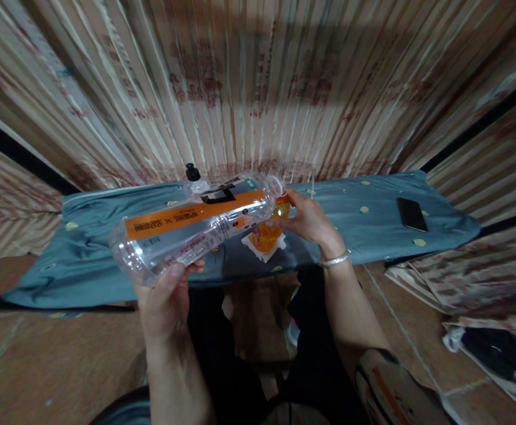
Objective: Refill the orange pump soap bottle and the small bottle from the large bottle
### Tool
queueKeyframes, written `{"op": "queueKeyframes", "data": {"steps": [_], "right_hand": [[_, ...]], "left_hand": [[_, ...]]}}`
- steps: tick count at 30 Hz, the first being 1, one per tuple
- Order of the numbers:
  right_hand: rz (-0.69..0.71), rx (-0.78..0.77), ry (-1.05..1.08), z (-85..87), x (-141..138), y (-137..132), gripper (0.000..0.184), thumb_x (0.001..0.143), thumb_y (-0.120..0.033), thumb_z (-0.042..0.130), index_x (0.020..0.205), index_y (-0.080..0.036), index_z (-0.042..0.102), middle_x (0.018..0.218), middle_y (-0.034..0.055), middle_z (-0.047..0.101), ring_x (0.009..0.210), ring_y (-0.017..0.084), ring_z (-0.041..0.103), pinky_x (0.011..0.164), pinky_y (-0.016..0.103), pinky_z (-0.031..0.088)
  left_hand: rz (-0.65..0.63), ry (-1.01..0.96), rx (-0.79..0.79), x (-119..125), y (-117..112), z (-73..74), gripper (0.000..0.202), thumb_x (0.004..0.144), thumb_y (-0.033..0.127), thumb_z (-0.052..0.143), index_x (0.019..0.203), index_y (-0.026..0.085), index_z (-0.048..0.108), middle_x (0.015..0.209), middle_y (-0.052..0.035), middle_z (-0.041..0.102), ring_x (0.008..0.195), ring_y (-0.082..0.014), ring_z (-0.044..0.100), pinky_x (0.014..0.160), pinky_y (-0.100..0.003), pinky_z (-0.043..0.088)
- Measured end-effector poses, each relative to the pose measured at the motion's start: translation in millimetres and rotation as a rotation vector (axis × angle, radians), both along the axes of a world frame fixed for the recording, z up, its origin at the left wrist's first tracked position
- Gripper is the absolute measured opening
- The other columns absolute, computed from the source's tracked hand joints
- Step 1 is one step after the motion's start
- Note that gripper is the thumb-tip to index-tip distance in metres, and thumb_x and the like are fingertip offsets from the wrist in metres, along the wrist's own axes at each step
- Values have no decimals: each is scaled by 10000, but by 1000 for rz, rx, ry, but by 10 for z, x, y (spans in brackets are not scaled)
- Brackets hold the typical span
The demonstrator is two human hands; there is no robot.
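My left hand (167, 304) is closed under a large clear plastic bottle (196, 206) with an orange and silver label. The bottle lies tilted almost on its side, its uncapped neck pointing right at the top of a smaller bottle of orange liquid (265, 236). Around that smaller bottle's upper part my right hand (309, 217) is closed, with a bracelet on the wrist. A white paper napkin (265, 255) lies beneath the smaller bottle. The large bottle's neck hides the smaller one's mouth, so I cannot tell whether anything flows between them.
Behind the large bottle stands a clear bottle with a black cap (192, 172). A black phone (412, 214) lies on the right of the blue-grey cloth-covered table (346, 242). Patterned curtains (249, 82) hang behind it. Dark items (497, 351) lie on the floor at lower right.
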State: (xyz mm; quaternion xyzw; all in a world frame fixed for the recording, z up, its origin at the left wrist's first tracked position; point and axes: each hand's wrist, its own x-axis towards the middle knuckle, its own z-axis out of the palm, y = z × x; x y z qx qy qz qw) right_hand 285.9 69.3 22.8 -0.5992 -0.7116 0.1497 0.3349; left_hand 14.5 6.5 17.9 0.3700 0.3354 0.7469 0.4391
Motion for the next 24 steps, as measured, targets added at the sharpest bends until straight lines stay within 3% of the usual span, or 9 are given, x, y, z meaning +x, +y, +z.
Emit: {"op": "queueKeyframes", "data": {"steps": [7, 12, 24], "right_hand": [[4, -1, 7, 6, -4, -1, 622, 790, -375, 895, 1351, -222, 676, 1260, 100, 809, 1181, 350, 755, 951, 432, 594], [-6, -13, -12, 22, -8, -4, 608, 796, -341, 888, 1350, -211, 675, 1240, 103, 814, 1165, 357, 761, 946, 440, 595], [7, -2, -8, 6, 10, 0, 619, 799, -345, 881, 1364, -212, 667, 1270, 99, 808, 1169, 345, 760, 957, 431, 590]], "left_hand": [[5, 2, -4, -14, -7, -38, 415, 558, 361, 998, 850, 186, 762, 681, 14, 747, 526, -134, 697, 528, -193, 615], [2, -14, 4, -18, -3, -41, 508, 565, 337, 998, 994, 184, 773, 710, 7, 758, 541, -142, 709, 524, -195, 616], [0, 5, -5, -13, -11, -9, 379, 554, 351, 999, 809, 185, 775, 669, 3, 747, 548, -136, 704, 518, -185, 610]]}}
